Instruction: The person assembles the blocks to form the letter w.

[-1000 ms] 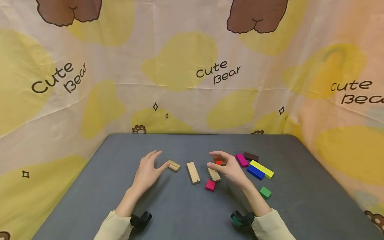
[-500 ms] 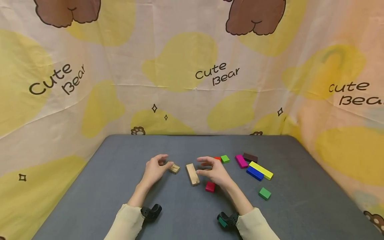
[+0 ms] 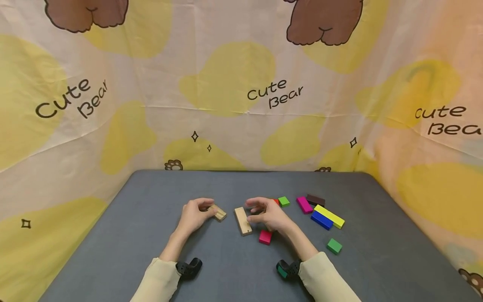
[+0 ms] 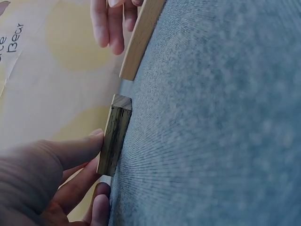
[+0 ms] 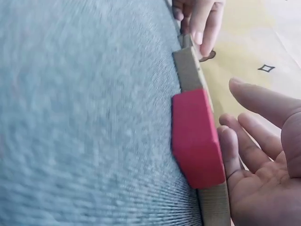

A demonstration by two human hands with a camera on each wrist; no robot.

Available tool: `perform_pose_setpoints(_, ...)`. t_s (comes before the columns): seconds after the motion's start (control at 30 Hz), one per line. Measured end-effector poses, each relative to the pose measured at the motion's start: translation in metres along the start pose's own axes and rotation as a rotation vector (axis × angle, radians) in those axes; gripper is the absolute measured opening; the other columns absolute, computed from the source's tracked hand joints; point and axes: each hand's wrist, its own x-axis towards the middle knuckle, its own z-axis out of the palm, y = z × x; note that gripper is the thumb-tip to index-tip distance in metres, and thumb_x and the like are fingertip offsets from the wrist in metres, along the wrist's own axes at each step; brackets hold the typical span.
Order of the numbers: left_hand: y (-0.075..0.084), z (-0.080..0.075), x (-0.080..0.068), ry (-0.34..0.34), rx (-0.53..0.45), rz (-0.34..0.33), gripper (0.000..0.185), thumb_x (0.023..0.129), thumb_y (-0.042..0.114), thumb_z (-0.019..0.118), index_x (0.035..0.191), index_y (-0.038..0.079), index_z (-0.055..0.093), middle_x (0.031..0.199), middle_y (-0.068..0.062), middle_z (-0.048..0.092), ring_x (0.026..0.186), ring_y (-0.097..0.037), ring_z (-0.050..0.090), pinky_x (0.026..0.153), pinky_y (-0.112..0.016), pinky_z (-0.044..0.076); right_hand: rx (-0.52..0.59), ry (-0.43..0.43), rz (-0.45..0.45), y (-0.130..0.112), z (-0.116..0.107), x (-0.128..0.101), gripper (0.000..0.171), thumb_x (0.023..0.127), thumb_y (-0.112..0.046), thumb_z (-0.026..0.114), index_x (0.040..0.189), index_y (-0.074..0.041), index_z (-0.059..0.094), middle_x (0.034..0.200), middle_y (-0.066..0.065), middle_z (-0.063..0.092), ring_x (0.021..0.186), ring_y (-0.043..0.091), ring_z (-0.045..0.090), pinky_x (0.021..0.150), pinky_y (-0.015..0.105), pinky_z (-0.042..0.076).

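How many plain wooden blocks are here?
3: one block at the left hand, another between the hands, a third mostly hidden by the right hand in the head view; more may hide.

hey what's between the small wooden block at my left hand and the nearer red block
The longer wooden block lies between them, as the head view shows.

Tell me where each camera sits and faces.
Head: on the head, facing forward and down at the table; left hand, right hand and sleeves show.
Left wrist: on that wrist, facing the small wooden block; both hands partly show.
Right wrist: on that wrist, facing the crimson block; both hands partly show.
Head and right wrist share that block.
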Motion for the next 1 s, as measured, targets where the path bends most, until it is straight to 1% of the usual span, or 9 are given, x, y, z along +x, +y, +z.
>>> perform_pose_setpoints(0.07,-0.0002,-0.0005,0.0004,-0.004,0.003,-0.007,0.036,0.085,0.015,0.080,0.117,0.002,0.071,0.108,-0.010,0.071,0.101,-0.028,0.065,0.087,-0.046,0.049,0.005,-0.007,-0.004,0.0014,-0.0002,0.0025,0.053,0.082,-0.014,0.082,0.130,-0.005,0.062,0.124,0.007,0.064,0.109,0.027,0.055,0.090,0.039,0.045)
perform_pose_setpoints(0.23,-0.0009,-0.0013,0.0014,-0.024,0.011,-0.023,0.036,0.085,0.016,0.080,0.117,0.002,0.071,0.108,-0.009,0.071,0.102,-0.028,0.064,0.087,-0.046,0.049,0.019,-0.009,0.016,0.0027,-0.0003,0.0053,0.053,0.082,-0.016,0.082,0.130,-0.006,0.062,0.124,0.006,0.064,0.111,0.027,0.053,0.091,0.041,0.044)
perform_pose_setpoints(0.37,-0.0017,-0.0018,0.0023,-0.030,0.014,-0.044,0.036,0.085,0.018,0.080,0.117,0.004,0.072,0.107,-0.007,0.072,0.103,-0.027,0.064,0.088,-0.046,0.048,0.025,0.002,0.026,0.0020,0.0005,0.0057,0.051,0.083,-0.016,0.082,0.129,-0.006,0.063,0.123,0.006,0.065,0.110,0.027,0.053,0.088,0.039,0.045)
perform_pose_setpoints(0.5,-0.0041,-0.0013,0.0025,-0.031,0.015,-0.047,0.036,0.085,0.018,0.080,0.117,0.005,0.072,0.108,-0.007,0.072,0.104,-0.027,0.063,0.089,-0.046,0.048,0.034,0.012,0.029,0.0028,0.0032,0.0061,0.049,0.082,-0.014,0.083,0.127,-0.007,0.065,0.121,0.007,0.066,0.106,0.028,0.054,0.084,0.037,0.046)
perform_pose_setpoints(0.7,-0.0037,-0.0004,0.0028,-0.033,0.008,-0.046,0.035,0.086,0.017,0.079,0.118,0.005,0.071,0.109,-0.008,0.071,0.105,-0.028,0.063,0.090,-0.047,0.047,0.038,0.026,0.013,0.0070,0.0052,0.0073,0.046,0.080,-0.010,0.084,0.122,-0.006,0.067,0.117,0.009,0.068,0.099,0.027,0.055,0.079,0.033,0.046)
perform_pose_setpoints(1.0,-0.0029,-0.0009,0.0017,-0.039,0.002,-0.049,0.035,0.086,0.018,0.079,0.117,0.004,0.071,0.108,-0.009,0.071,0.105,-0.029,0.063,0.089,-0.049,0.047,-0.012,0.059,0.007,0.0064,0.0090,0.0059,0.051,0.076,-0.007,0.086,0.123,-0.007,0.067,0.118,0.006,0.068,0.097,0.026,0.055,0.074,0.030,0.047)
